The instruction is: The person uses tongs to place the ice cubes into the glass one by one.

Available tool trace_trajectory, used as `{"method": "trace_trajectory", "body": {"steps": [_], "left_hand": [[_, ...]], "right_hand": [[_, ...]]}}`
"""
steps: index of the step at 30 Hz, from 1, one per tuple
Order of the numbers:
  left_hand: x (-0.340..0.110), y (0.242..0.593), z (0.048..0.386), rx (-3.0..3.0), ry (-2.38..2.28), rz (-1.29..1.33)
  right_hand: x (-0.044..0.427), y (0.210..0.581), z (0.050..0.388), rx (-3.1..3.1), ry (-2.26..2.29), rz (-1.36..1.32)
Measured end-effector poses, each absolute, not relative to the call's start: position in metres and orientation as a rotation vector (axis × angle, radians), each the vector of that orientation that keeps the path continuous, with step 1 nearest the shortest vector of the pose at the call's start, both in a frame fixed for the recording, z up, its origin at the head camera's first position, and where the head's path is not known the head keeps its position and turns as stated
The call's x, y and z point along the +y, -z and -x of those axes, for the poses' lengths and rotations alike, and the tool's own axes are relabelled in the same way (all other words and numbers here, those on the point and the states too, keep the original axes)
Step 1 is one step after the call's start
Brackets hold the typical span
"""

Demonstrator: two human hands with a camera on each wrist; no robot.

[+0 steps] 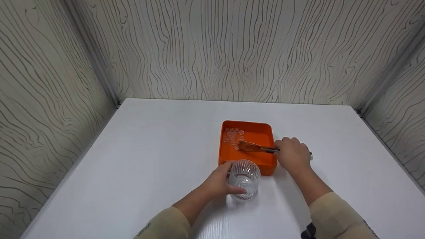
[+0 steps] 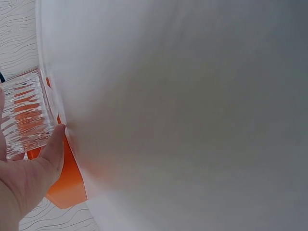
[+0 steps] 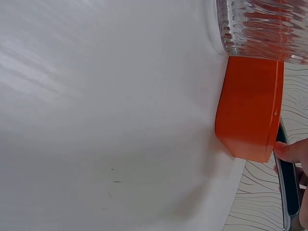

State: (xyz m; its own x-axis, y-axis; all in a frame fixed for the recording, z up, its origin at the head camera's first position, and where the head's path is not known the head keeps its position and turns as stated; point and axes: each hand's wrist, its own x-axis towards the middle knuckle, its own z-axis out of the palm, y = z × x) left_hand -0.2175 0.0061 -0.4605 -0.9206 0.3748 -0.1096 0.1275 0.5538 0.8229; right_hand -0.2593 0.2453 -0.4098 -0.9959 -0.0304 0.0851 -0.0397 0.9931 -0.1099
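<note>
A ribbed clear glass [image 1: 245, 179] stands on the table in front of an orange tray [image 1: 247, 161]; my left hand [image 1: 219, 181] grips it from the left side, thumb toward the front. In the left wrist view the left hand [image 2: 31, 178] is around the glass [image 2: 26, 115]. My right hand [image 1: 294, 154] holds tongs [image 1: 265, 149] by the handle over the tray's right edge, their head down inside the tray beside small clear pieces [image 1: 233, 135]. In the right wrist view the dark tongs handle [image 3: 288, 187] lies in the right hand [image 3: 298, 168].
The white table [image 1: 159, 139] stretches out on both sides of the tray. Wood-grain patterned panels [image 1: 215, 49] stand behind the table and at its left and right. A small black object [image 1: 308, 231] shows beside the right sleeve at the bottom.
</note>
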Motion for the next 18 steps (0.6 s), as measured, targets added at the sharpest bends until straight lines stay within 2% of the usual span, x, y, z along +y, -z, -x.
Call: {"method": "trace_trajectory", "body": {"steps": [10,18], "left_hand": [[0.005,0.460,0.217,2.504,-1.315,-0.420],[0.004,0.462,0.219,2.504,-1.313,-0.447]], "right_hand": [[0.253,0.403,0.257,-3.099,-0.291,0.024],[0.262,0.397,0.251,-3.023,-0.295,-0.042]]}}
